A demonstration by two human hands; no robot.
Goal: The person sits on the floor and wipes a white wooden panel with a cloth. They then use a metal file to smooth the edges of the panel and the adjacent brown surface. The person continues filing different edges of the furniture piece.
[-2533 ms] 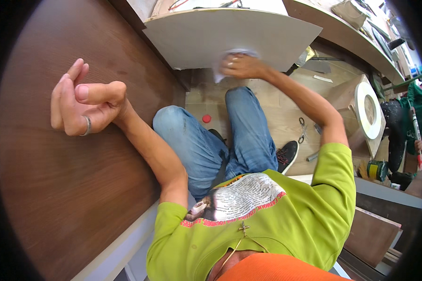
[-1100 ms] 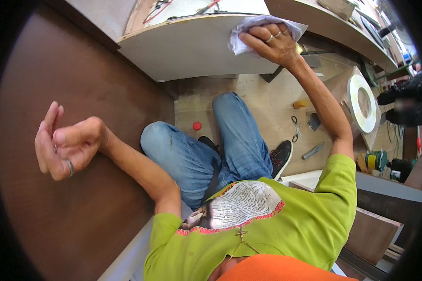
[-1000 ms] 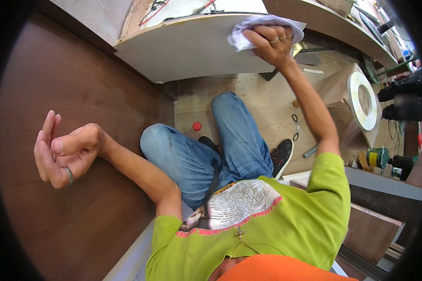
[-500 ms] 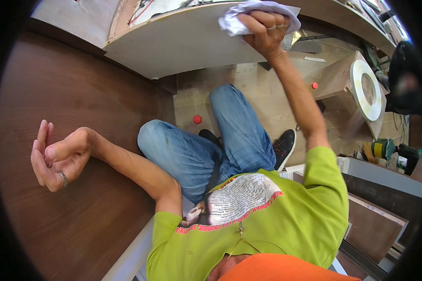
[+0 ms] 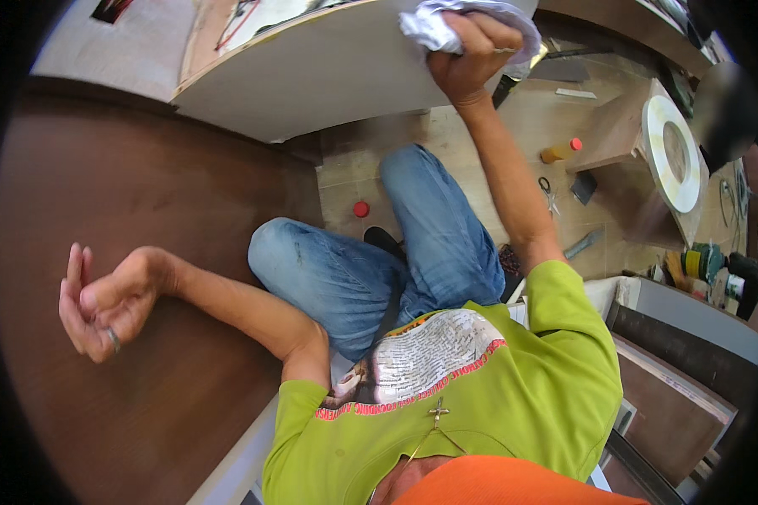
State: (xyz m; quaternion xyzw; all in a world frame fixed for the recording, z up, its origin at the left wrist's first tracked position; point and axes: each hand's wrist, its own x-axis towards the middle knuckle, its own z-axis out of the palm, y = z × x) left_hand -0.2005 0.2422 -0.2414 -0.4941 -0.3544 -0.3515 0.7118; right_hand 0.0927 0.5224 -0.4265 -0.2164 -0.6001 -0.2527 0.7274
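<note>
White cloth [image 5: 467, 18], crumpled into a wad, is gripped in the right hand [image 5: 472, 55] of a person seated on a tiled floor [image 5: 522, 118], the fingers curled tight around it and pressing it against the pale curved panel [image 5: 328, 76] that arches overhead near the top of the frame. The right arm reaches straight up from a lime-green shirt [image 5: 480, 396]. Off to the side, the left hand [image 5: 101, 303] holds nothing: its fingers are loosely bent toward the palm, a ring on one of them, and the back of the hand rests against a dark brown wooden board [image 5: 143, 194] that fills the left of the view. Blue jeans [image 5: 379, 252] cover the bent legs between the two arms. A small red cap [image 5: 361, 209] lies on the floor just beside one knee. Farther right, well apart from the hands, sit a pair of scissors [image 5: 547, 192], an orange bottle with a red top [image 5: 560, 151] and a round white ring [image 5: 674, 151] leaning on a wooden box.
</note>
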